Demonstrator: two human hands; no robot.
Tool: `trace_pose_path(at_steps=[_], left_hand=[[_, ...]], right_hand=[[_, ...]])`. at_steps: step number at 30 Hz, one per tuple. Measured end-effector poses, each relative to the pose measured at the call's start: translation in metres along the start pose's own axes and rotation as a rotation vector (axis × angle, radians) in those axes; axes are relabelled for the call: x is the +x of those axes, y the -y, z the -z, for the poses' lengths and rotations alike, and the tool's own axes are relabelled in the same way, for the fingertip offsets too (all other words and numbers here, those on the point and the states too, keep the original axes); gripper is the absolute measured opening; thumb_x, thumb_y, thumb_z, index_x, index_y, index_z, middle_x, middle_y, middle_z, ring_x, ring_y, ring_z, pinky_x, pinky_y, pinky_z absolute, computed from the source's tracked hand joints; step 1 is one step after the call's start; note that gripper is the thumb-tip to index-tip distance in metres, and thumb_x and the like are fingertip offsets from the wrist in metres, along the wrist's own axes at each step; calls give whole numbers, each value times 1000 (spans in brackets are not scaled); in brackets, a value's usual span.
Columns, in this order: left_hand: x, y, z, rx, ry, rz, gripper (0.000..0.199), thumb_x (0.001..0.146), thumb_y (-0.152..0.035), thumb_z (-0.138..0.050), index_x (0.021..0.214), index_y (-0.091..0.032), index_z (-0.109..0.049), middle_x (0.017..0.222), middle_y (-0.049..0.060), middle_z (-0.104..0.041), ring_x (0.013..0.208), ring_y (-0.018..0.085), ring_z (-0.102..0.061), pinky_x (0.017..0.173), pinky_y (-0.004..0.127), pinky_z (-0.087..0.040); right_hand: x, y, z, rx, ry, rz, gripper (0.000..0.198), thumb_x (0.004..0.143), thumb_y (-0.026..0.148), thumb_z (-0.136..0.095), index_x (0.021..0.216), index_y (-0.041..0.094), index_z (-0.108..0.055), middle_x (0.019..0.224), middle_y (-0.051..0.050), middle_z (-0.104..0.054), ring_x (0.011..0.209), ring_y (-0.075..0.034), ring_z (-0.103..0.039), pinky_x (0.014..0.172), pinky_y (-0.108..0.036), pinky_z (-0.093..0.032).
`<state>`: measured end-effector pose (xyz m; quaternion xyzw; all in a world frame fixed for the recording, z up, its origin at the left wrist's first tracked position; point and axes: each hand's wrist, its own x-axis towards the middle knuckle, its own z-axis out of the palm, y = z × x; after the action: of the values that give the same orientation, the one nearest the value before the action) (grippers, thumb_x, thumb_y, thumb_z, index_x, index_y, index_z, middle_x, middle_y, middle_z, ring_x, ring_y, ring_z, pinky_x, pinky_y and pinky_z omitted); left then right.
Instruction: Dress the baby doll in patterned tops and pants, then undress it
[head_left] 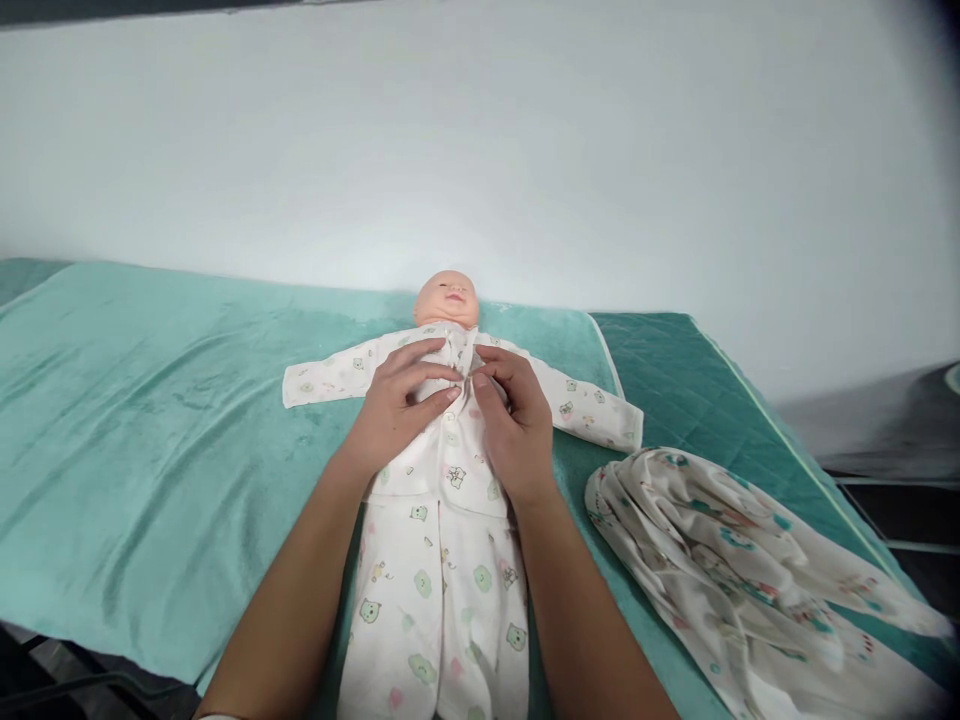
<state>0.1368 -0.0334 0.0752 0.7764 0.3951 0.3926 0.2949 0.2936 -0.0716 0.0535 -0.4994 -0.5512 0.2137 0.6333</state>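
A baby doll (446, 298) lies on its back, dressed in a white baby shirt (456, 470) with small animal prints and matching white trousers (427, 610). My left hand (397, 400) is at the shirt's front opening, thumb and index finger pinched close at its edge, the other fingers resting on the chest. Across from it, my right hand (517, 415) has its thumb and bent fingers closed on the opposite edge. The fingertips partly hide the fastening between them. Just below, a small button (450, 416) shows. Both sleeves stretch outward, with no doll hands visible.
A light green blanket (187, 400) lies under the doll, over a darker green quilted cover (667, 370). To the right is a crumpled white printed cloth (720, 560). Behind the bed stands a white wall (480, 140). Dark bars (82, 670) show at lower left.
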Motion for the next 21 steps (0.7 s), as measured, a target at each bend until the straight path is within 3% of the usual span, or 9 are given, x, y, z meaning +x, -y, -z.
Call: trace_pose_path(at_steps=[4,10,21], left_hand=[[-2,-1,13,-105,134,11,14,91,-36,-65,87,-25,-72,149,2,-54,143,26,-45,107,42,-51],[-3,1,26,-135,290,10,11,90,-34,-65,86,-25,-70,156,2,-46,150,29,-35,88,35,-60],[-1,-1,30,-219,354,62,18,87,-37,-70,80,-21,-66,159,2,-40,153,30,-27,101,40,-54]], right_hand=[[1,2,5,-60,148,-11,18,94,33,-60,79,24,-64,129,-6,-63,122,-25,-57,106,-46,-44],[3,0,12,-91,285,-25,22,94,36,-61,75,24,-68,139,-4,-60,126,-26,-53,108,-48,-40],[2,2,16,-115,394,-33,21,94,34,-61,77,25,-70,150,-2,-49,139,-27,-44,115,-47,-35]])
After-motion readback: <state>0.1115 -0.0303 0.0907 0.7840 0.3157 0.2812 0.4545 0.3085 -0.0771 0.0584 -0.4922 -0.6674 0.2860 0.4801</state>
